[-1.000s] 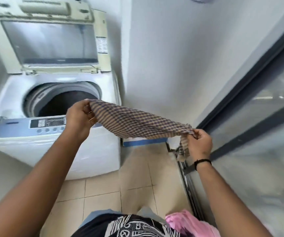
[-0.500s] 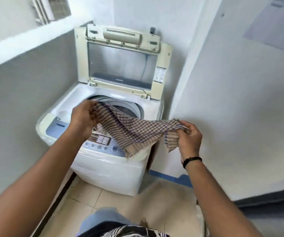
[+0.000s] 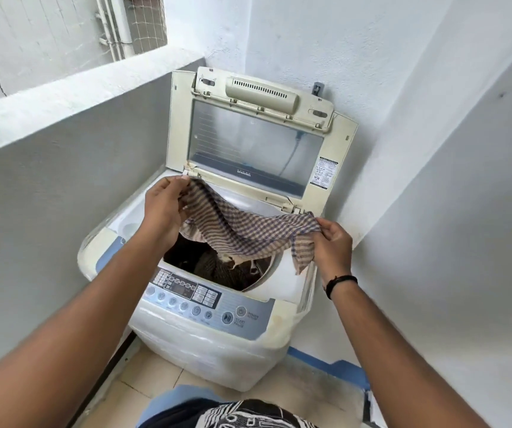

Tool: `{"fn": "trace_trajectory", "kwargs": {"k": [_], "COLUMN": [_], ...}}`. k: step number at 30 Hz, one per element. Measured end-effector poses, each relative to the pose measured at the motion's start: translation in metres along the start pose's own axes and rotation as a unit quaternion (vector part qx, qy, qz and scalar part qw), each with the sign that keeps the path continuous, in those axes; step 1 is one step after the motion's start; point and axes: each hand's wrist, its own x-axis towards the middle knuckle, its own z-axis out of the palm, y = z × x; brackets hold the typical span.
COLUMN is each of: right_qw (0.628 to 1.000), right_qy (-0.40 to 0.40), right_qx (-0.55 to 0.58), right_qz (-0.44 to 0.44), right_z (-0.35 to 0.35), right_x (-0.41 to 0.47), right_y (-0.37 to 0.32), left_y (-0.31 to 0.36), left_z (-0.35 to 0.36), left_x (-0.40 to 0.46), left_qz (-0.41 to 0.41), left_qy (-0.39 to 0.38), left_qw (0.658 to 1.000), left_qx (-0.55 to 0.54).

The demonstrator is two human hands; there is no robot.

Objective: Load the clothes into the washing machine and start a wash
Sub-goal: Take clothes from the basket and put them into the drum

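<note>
A white top-loading washing machine [image 3: 205,350] stands in the corner with its lid [image 3: 248,143] raised upright. A checked brown and blue cloth [image 3: 248,233] hangs stretched over the open drum. My left hand [image 3: 163,208] grips its left end above the drum's far left rim. My right hand [image 3: 331,245] pinches its right end over the drum's right rim. Dark clothes [image 3: 217,267] lie inside the drum below the cloth. The control panel [image 3: 205,301] with the start button [image 3: 226,318] faces me at the machine's front.
A grey low wall [image 3: 63,168] runs close along the machine's left side, and white walls [image 3: 433,180] close in behind and to the right. Beige floor tiles [image 3: 168,381] lie in front. My dark printed shirt [image 3: 248,415] shows at the bottom edge.
I have turned and stepped to face the machine. Both hands carried the checked cloth from beside the machine to above the open drum, and the cloth now sags over it.
</note>
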Motion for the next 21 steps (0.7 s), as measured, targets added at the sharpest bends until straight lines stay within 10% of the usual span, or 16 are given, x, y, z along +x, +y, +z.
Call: {"fn": "trace_trajectory", "kwargs": {"k": [15, 21], "right_qw": [0.961, 0.974], "right_qy": [-0.02, 0.003], "right_qx": [-0.234, -0.095], "right_qz": [0.146, 0.207], "right_z": [0.095, 0.114], "right_x": [-0.009, -0.002], "right_y": [0.08, 0.079], "left_y": [-0.079, -0.079], "left_z": [-0.093, -0.103], "left_x": [0.071, 0.097], "left_qz": [-0.063, -0.142], "left_qy": [-0.041, -0.046], "left_qw": [0.906, 0.933], "left_qx": [0.417, 0.326]}}
